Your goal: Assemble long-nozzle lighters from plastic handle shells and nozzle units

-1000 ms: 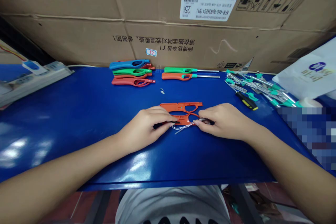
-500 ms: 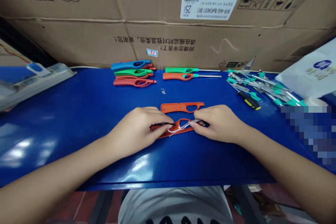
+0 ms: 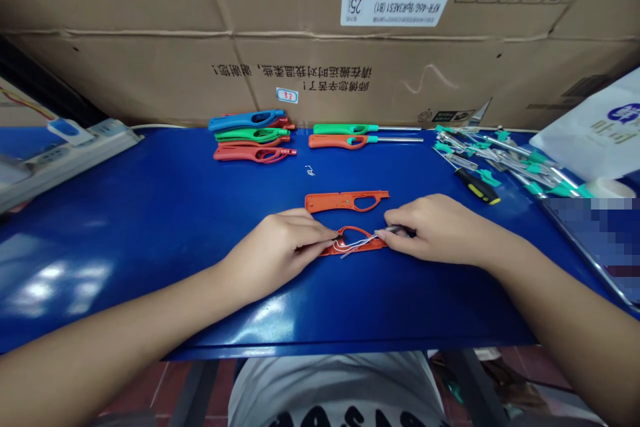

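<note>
Pinching shell's (image 3: pixel 361 248) left end with left hand (image 3: pixel 280 247), wire (image 3: pixel 350 245) at its right end with right hand (image 3: pixel 430 230); lying long axis left-right between both fingertips.

Bright, even light comes from overhead. The blue table (image 3: pixel 150 213) throws white glare patches at its left and along the front edge. My left hand (image 3: pixel 280 247) and right hand (image 3: pixel 435 230) cast only faint, soft shadows. The centre is sharp. The wide lens bows the boxes (image 3: pixel 150 47) and stretches my forearms toward the corners. A pixelated block (image 3: pixel 600 227) masks the right side.
</note>
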The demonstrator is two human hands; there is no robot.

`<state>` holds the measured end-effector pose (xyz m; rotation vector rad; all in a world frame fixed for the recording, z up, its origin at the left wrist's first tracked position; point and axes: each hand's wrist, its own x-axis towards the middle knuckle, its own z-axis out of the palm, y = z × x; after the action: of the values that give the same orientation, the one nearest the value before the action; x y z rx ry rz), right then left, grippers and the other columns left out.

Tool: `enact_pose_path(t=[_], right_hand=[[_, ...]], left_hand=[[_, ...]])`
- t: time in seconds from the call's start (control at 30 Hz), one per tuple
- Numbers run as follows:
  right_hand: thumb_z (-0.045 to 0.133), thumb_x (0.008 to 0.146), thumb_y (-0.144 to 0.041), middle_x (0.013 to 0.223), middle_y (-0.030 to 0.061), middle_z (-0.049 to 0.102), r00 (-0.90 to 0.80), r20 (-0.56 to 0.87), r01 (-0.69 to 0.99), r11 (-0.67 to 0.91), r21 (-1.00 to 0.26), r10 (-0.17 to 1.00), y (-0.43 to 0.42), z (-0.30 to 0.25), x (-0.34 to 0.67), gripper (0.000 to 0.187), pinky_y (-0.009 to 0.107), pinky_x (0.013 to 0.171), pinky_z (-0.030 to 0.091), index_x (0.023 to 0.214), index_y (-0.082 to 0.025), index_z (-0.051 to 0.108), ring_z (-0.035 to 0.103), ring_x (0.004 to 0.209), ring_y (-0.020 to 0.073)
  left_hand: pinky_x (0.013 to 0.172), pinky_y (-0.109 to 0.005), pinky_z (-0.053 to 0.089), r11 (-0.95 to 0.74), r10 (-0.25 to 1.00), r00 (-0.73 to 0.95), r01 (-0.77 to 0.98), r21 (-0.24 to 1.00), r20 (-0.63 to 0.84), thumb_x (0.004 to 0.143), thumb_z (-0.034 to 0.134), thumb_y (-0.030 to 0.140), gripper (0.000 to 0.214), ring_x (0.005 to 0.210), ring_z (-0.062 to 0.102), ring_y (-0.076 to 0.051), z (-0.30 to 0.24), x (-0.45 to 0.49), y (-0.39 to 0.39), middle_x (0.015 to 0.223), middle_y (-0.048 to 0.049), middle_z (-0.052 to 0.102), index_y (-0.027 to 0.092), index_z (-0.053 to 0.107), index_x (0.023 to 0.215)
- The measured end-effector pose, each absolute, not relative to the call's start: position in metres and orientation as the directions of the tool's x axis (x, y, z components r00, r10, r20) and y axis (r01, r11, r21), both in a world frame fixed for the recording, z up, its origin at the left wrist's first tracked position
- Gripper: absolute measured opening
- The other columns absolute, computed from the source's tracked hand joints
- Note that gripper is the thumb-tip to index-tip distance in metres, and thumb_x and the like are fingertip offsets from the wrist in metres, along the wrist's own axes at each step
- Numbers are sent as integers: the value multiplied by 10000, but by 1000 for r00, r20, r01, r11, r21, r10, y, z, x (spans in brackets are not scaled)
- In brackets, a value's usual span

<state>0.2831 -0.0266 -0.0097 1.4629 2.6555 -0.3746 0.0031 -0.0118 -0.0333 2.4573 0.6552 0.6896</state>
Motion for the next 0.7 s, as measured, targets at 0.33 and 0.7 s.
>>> enact_pose_path(t=[0.33,0.7], right_hand=[[451,1010,-450,607,-1,588,-531,-242,847,503,-172,812,-31,-5,280,432,299,551,180,659,-199,480,457,515,120],[487,990,-452,583,-3,591,-543,-289,839,497,-219,789,-35,-3,282,427,295,562,217,647,-204,541,491,526,129]], left_hand=[[800,-304,559,-817,533,772,363,448,346,989,606,164,158,877,678,-177,-35,1,-11,953,-60,764,154,764,994],[724,-285,546,-848,521,774,421,321,361,1033,527,205,247,826,640,-170,-36,4,-18,893,-69,704,147,768,1023]])
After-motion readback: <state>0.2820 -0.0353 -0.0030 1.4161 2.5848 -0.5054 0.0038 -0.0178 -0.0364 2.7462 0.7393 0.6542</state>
